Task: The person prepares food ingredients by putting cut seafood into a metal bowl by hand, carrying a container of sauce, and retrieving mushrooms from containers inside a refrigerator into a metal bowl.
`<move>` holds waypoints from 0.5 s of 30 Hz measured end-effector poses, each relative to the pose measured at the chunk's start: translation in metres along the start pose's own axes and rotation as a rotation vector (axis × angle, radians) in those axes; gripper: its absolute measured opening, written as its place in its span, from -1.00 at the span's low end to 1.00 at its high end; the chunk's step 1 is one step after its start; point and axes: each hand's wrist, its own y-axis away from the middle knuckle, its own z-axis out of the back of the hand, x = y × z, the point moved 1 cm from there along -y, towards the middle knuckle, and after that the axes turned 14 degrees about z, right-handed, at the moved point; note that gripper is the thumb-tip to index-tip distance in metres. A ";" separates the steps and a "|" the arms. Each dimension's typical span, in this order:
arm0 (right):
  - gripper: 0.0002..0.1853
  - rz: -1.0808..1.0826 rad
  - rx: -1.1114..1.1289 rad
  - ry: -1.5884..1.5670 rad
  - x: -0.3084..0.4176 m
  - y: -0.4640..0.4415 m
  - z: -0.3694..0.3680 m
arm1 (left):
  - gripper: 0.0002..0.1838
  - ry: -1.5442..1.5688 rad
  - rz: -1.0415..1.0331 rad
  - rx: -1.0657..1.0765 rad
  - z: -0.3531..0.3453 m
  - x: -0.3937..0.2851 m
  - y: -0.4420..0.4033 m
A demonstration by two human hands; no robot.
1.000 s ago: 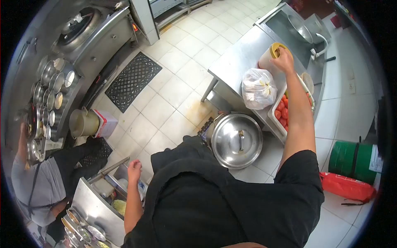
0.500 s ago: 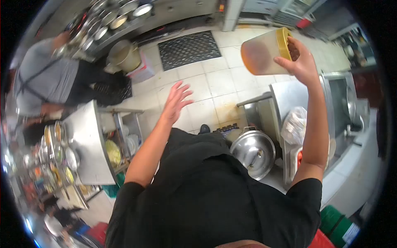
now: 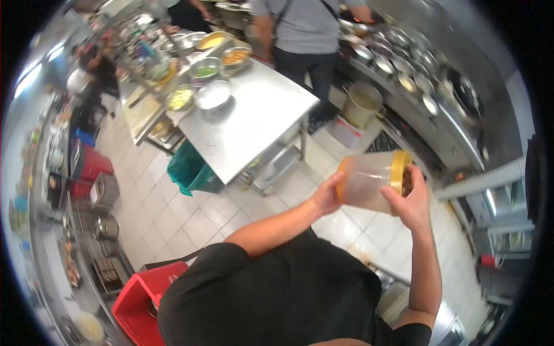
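A translucent plastic jar with a yellow lid is held in front of me, lying nearly on its side. Orange-brown residue or contents show toward its base; exactly what is inside I cannot make out. My right hand grips the lid end, thumb on the near side and fingers wrapped over the yellow rim. At the opposite end, my left hand closes against the jar's base, its fingers partly hidden behind the plastic.
A steel table ahead holds several bowls of food. Beyond it stands a person in a grey shirt, beside a stove counter lined with pans. A large pot, a green-lined bin and a red bin occupy the floor area.
My view has swung left, bringing the steel table ahead. My left hand, earlier free with spread fingers, now holds the jar's base. My right hand still holds the lid end.
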 end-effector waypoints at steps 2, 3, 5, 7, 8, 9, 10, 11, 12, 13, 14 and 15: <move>-0.19 0.050 0.223 0.239 0.017 -0.024 -0.033 | -0.30 0.139 -0.109 -0.006 0.006 -0.020 0.029; -0.16 0.165 0.287 0.242 0.035 -0.035 -0.053 | -0.29 0.179 -0.133 -0.013 0.008 -0.031 0.043; -0.16 0.433 0.482 0.322 0.061 -0.056 -0.085 | -0.28 0.264 -0.173 -0.030 0.015 -0.053 0.072; -0.22 0.651 0.659 0.398 0.070 -0.072 -0.110 | -0.25 0.298 -0.220 -0.019 0.028 -0.075 0.095; -0.25 0.731 0.717 0.402 0.079 -0.079 -0.121 | -0.23 0.317 -0.241 -0.016 0.032 -0.084 0.107; -0.28 0.809 0.774 0.403 0.094 -0.087 -0.130 | -0.23 0.317 -0.273 -0.028 0.036 -0.092 0.118; -0.30 0.885 0.829 0.403 0.107 -0.093 -0.138 | -0.23 0.317 -0.303 -0.040 0.039 -0.099 0.127; -0.39 0.939 0.866 0.390 0.116 -0.098 -0.146 | -0.23 0.318 -0.331 -0.053 0.042 -0.104 0.137; -0.42 0.980 0.896 0.410 0.121 -0.102 -0.154 | -0.23 0.327 -0.376 -0.076 0.048 -0.106 0.144; -0.44 1.022 0.923 0.432 0.126 -0.105 -0.160 | -0.24 0.334 -0.419 -0.097 0.058 -0.107 0.149; -0.46 1.064 0.948 0.454 0.132 -0.109 -0.166 | -0.25 0.339 -0.463 -0.118 0.062 -0.109 0.155; -0.51 1.088 0.944 0.438 0.137 -0.112 -0.172 | -0.25 0.324 -0.514 -0.147 0.062 -0.111 0.163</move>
